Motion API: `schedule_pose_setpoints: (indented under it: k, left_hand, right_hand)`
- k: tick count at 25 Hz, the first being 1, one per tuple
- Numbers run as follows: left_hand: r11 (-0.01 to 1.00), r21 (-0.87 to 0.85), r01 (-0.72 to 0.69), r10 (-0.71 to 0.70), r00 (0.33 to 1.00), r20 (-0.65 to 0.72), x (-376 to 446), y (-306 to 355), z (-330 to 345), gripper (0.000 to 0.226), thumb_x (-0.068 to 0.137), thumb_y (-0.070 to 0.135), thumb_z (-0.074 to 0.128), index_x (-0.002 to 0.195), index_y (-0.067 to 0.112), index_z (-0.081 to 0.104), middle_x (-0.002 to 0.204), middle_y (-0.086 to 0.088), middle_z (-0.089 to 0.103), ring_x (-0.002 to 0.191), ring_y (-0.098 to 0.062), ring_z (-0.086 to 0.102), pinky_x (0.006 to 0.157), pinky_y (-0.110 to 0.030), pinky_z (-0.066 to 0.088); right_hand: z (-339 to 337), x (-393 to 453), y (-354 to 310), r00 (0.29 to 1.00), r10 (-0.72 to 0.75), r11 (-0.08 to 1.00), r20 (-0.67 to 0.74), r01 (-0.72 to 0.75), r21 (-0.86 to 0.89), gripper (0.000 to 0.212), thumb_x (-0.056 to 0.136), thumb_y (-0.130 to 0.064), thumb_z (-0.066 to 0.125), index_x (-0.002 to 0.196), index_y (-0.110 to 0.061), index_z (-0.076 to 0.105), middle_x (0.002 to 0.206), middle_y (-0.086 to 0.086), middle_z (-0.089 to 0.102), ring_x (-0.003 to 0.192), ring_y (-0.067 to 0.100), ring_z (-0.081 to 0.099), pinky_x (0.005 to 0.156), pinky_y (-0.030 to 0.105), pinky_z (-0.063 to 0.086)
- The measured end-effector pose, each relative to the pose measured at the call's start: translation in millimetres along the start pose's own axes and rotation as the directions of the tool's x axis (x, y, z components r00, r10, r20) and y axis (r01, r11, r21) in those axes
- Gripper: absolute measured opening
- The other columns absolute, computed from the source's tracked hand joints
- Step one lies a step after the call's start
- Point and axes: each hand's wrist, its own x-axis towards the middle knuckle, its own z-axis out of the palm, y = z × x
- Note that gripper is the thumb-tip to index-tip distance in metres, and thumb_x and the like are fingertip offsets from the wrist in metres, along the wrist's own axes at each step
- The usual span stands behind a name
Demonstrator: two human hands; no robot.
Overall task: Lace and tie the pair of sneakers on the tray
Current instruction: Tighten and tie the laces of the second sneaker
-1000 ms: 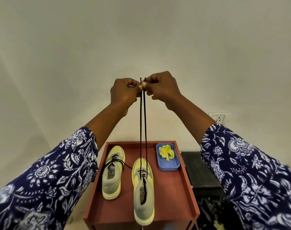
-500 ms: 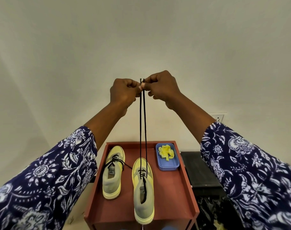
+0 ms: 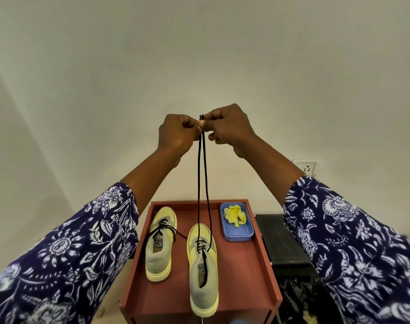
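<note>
Laces (image 3: 203, 174) run taut along the 12-to-6 line, from the right sneaker (image 3: 203, 267) on the tray (image 3: 246, 277) up to both hands: left hand (image 3: 176, 134) and right hand (image 3: 229, 129) each pinch 1 end, fingertips touching.

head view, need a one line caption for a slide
Both hands, left and right, pinch the black lace ends high above the right-hand sneaker on the red tray.

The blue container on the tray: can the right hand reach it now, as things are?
Probably not at once: the right hand pinches the black lace high above the tray. Nothing covers the blue container.
</note>
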Motion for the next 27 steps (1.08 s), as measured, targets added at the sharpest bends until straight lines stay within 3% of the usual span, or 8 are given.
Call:
schedule_pose_setpoints:
  k: [8,12,15,17,21,23,25,27]
  left_hand:
    - [0.977,0.194,-0.085,0.076,0.996,0.053,-5,-27,9,0.009,0.089,0.015,0.058,0.086,0.007,0.061,0.082,-0.006,0.062,0.079,-0.024,0.059,0.079,-0.04,0.051]
    - [0.976,0.214,0.038,-0.04,0.999,0.004,-8,-78,8,0.008,0.091,0.013,0.054,0.084,0.008,0.054,0.073,0.003,0.054,0.083,-0.029,0.062,0.081,-0.04,0.051]
    - [0.954,0.252,0.163,-0.172,0.985,0.013,-21,-134,12,0.01,0.09,0.01,0.053,0.081,0.01,0.052,0.078,-0.004,0.059,0.081,-0.03,0.063,0.07,-0.03,0.047]
    - [0.928,0.277,0.249,-0.273,0.961,0.05,-37,-173,17,0.019,0.088,0.007,0.052,0.072,0.015,0.047,0.076,-0.006,0.06,0.077,-0.029,0.062,0.064,-0.03,0.047]
    - [0.871,0.396,0.291,-0.369,0.919,0.137,-71,-240,32,0.033,0.083,0.0,0.048,0.061,0.021,0.034,0.067,-0.002,0.049,0.066,-0.021,0.047,0.066,-0.034,0.04]
    - [0.826,0.449,0.341,-0.457,0.871,0.18,-90,-260,42,0.028,0.084,0.0,0.048,0.067,0.019,0.037,0.07,-0.002,0.049,0.071,-0.022,0.049,0.068,-0.036,0.041]
    - [0.756,0.528,0.386,-0.549,0.814,0.192,-104,-273,49,0.006,0.088,0.006,0.048,0.086,0.012,0.047,0.091,-0.011,0.06,0.089,-0.028,0.058,0.074,-0.033,0.043]
    - [0.625,0.691,0.364,-0.647,0.737,0.197,-111,-281,54,0.024,0.09,0.016,0.048,0.112,0.006,0.047,0.113,-0.013,0.06,0.106,-0.027,0.059,0.073,-0.024,0.043]
  right_hand:
    - [7,0,32,1.0,0.031,1.0,0.0,-0.031,0.001,0.017,0.085,-0.016,0.061,0.089,0.001,0.065,0.082,0.01,0.063,0.058,0.019,0.055,0.056,0.028,0.046]
    - [3,-4,78,0.986,0.157,0.988,-0.058,-0.157,0.012,0.02,0.088,-0.015,0.058,0.093,0.004,0.064,0.082,0.01,0.061,0.058,0.018,0.059,0.058,0.029,0.053]
    - [7,-16,138,0.958,0.272,0.957,-0.088,-0.278,-0.075,0.024,0.088,-0.013,0.056,0.077,0.009,0.057,0.072,0.015,0.057,0.06,0.029,0.062,0.06,0.036,0.056]
    - [14,-30,181,0.928,0.367,0.912,-0.072,-0.374,-0.17,0.026,0.086,-0.013,0.055,0.062,-0.004,0.048,0.065,0.015,0.052,0.066,0.041,0.062,0.066,0.045,0.055]
    - [37,-65,257,0.815,0.578,0.787,-0.038,-0.57,-0.238,0.035,0.084,-0.006,0.048,0.052,-0.014,0.037,0.06,0.012,0.047,0.059,0.032,0.056,0.057,0.035,0.042]
    - [50,-86,281,0.781,0.624,0.744,-0.03,-0.605,-0.285,0.036,0.086,-0.007,0.047,0.051,-0.014,0.037,0.057,0.01,0.046,0.053,0.027,0.05,0.055,0.033,0.04]
    - [61,-100,294,0.767,0.64,0.716,-0.038,-0.614,-0.333,0.037,0.088,-0.011,0.047,0.053,-0.012,0.038,0.057,0.009,0.049,0.05,0.02,0.044,0.054,0.03,0.038]
    - [68,-104,301,0.737,0.675,0.67,-0.033,-0.632,-0.389,0.028,0.093,-0.012,0.045,0.065,-0.006,0.048,0.083,0.016,0.063,0.061,0.016,0.049,0.052,0.024,0.038]
